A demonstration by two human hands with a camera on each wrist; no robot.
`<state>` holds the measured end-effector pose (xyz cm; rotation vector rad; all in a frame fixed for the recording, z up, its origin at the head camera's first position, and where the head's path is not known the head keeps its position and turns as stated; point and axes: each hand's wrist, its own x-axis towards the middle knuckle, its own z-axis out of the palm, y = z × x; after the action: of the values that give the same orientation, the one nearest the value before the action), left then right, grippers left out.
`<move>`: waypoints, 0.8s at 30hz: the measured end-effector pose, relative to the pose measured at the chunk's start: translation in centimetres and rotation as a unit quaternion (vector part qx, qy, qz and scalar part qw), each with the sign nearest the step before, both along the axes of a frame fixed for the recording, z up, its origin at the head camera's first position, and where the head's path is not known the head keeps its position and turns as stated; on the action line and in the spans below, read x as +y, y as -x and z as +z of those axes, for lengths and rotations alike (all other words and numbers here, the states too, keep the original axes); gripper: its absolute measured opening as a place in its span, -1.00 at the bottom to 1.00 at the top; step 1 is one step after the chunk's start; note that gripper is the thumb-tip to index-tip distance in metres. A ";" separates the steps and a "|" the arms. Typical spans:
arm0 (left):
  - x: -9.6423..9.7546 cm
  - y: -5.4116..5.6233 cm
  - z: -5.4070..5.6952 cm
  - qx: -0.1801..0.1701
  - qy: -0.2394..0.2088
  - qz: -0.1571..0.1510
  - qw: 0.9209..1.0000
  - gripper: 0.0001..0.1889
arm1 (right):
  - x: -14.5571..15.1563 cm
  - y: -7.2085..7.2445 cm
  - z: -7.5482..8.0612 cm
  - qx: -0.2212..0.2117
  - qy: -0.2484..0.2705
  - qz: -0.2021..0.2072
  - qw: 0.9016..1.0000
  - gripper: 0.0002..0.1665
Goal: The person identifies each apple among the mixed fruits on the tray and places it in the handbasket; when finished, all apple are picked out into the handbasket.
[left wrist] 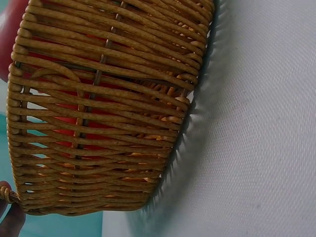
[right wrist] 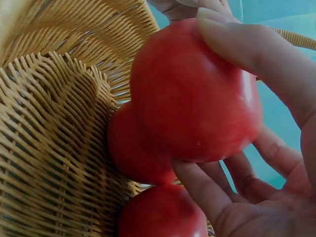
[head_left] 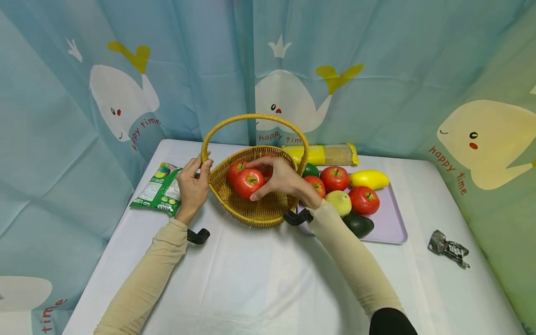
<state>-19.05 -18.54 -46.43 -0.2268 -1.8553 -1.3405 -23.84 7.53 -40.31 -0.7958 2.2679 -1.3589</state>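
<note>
My right hand (head_left: pixel 278 177) holds a red apple (head_left: pixel 249 183) between thumb and fingers, over the wicker basket (head_left: pixel 251 218). In the right wrist view this apple (right wrist: pixel 197 94) fills the middle, with the thumb on its upper side and fingers beneath. Two more apples lie in the basket: one red apple (head_left: pixel 235 170) on the left, another largely hidden behind my right hand. My left hand (head_left: pixel 194 186) pinches the foot of the basket's arched handle (head_left: pixel 255 116) on the left. In the left wrist view, the basket's woven side (left wrist: pixel 103 113) stands on the white cloth.
Right of the basket, a lilac tray (head_left: pixel 389 223) carries several apples, a yellow mango (head_left: pixel 369 179), a pale green fruit (head_left: pixel 339 203) and an avocado (head_left: pixel 358 225). Behind lies a noodle pack (head_left: pixel 335 154). A green snack bag (head_left: pixel 161 190) is at left, a black packet (head_left: pixel 449 249) far right.
</note>
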 end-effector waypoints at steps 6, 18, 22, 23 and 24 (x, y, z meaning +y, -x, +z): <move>-0.2 -0.1 -0.1 -0.001 0.003 -0.008 1.000 -0.75 | -0.6 0.4 0.0 0.008 -0.024 0.010 1.000 -0.10; 0.6 -0.7 1.0 0.012 0.003 0.005 1.000 -0.77 | -1.4 0.7 -0.2 0.000 -0.041 0.043 0.998 -0.09; 1.1 -1.3 2.0 0.014 -0.003 -0.002 1.000 -0.77 | -1.7 0.6 -0.4 0.007 -0.062 0.065 0.996 -0.08; 1.1 -1.3 2.0 0.014 -0.004 -0.003 1.000 -0.78 | -1.8 0.6 -0.4 0.008 -0.068 0.069 0.995 -0.08; 1.1 -1.2 2.0 0.014 -0.004 -0.004 1.000 -0.78 | -1.9 0.6 -0.4 0.007 -0.074 0.072 0.995 -0.09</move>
<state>-17.82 -17.43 -44.45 -0.2487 -1.8267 -1.3428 -24.42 5.66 -40.75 -0.9011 2.2449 -1.1098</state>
